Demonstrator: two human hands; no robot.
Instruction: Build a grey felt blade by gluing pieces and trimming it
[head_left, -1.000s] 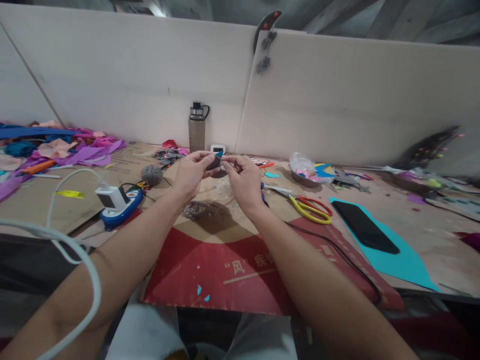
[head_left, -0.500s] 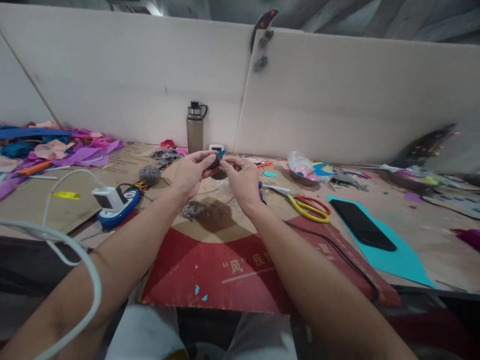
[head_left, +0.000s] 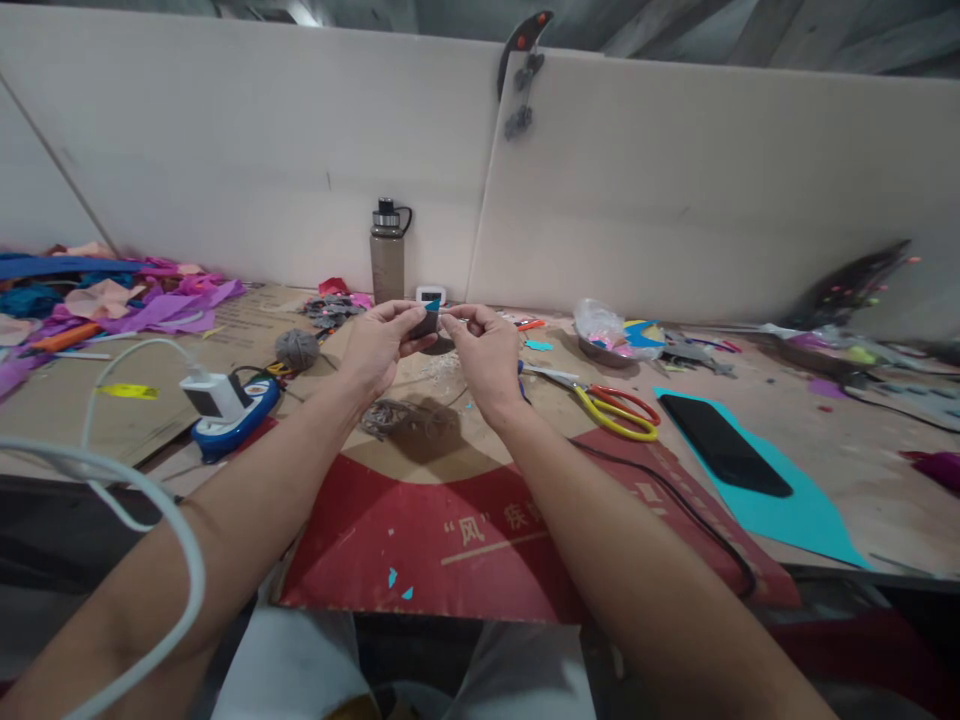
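Note:
Raised over the cardboard, my left hand (head_left: pixel 381 345) pinches a small dark grey piece (head_left: pixel 428 324) with a blue tip; its exact kind is unclear. My right hand (head_left: pixel 482 358) meets it from the other side, thumb and fingertips pressed together at its edge. What the right fingertips hold, if anything, is too small to make out. Below the hands lies a loose tangle of grey-brown yarn (head_left: pixel 388 418). Scissors (head_left: pixel 615 412) with red and yellow handles rest to the right of my right hand. A ball of grey yarn (head_left: pixel 297 349) sits left of my left hand.
A red and tan cardboard sheet (head_left: pixel 450 560) covers the table's front. Left are a blue power strip (head_left: pixel 217 432) with a charger, a white cable (head_left: pixel 191 560) and colored scraps (head_left: pixel 112 300). A bottle (head_left: pixel 387 262) stands behind. Right lie a phone (head_left: pixel 724 445) and a bowl (head_left: pixel 607 352).
The dark piece is turned slightly, so more of its dark face and blue tip shows. Both hands keep their pinching pose in nearly the same place. The view has shifted a little.

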